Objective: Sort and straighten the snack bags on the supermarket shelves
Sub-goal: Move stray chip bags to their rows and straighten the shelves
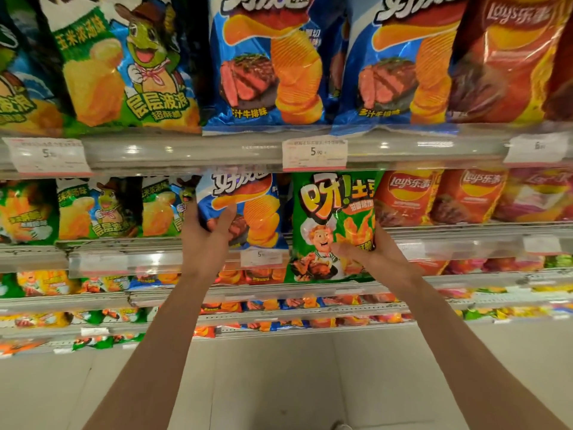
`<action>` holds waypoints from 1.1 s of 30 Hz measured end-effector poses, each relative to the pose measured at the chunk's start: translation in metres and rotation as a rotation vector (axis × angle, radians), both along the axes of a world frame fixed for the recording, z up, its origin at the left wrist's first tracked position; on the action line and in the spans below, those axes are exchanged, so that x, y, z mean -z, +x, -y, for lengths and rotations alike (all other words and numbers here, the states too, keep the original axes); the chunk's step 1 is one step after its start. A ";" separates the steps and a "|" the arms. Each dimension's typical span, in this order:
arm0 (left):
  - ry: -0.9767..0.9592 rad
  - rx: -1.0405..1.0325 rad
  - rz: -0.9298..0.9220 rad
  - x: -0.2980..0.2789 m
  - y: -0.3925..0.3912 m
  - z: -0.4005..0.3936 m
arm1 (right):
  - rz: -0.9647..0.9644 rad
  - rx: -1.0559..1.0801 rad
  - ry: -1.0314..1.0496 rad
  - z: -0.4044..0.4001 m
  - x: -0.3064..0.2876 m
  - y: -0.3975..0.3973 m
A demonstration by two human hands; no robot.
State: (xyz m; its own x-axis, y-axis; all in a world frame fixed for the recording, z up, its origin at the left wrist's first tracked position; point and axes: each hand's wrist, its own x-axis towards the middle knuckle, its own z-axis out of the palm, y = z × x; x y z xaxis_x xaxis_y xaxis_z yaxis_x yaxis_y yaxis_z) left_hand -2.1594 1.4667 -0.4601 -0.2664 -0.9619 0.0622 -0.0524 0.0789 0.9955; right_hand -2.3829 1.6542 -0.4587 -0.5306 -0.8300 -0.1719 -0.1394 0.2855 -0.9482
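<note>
Two grips, left hand point(207, 235) clasping blue bag point(248, 209), right hand point(376, 254) pinching green bag point(331, 225)

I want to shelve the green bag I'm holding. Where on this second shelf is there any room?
Only a dark gap between the blue steak bag and the red Lay's bags, behind the green chef bag. Left of the blue bag and right of the Lay's, bags stand packed edge to edge.

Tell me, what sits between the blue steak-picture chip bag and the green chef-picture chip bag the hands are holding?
In the head view, only a narrow dark gap separates the blue steak-picture chip bag, gripped by the left hand, from the green chef-picture chip bag, gripped by the right hand.
</note>
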 end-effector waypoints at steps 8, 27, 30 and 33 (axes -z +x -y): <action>-0.078 -0.038 0.098 -0.008 -0.026 0.037 | -0.022 0.011 -0.006 0.004 0.007 -0.002; -0.266 0.167 0.484 0.016 -0.033 0.044 | -0.030 0.038 -0.009 0.004 0.008 0.002; -0.296 0.228 0.680 0.023 -0.040 0.042 | 0.004 0.046 -0.009 0.006 0.013 0.002; -0.313 0.222 0.768 0.030 -0.045 0.045 | 0.019 0.049 -0.017 0.006 0.015 0.004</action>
State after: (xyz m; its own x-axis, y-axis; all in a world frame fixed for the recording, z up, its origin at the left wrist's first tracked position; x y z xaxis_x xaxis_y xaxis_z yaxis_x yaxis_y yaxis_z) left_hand -2.2048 1.4217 -0.4899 -0.5237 -0.8509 0.0414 -0.6537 0.4326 0.6210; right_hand -2.3789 1.6481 -0.4739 -0.5677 -0.8058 -0.1684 -0.1070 0.2751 -0.9554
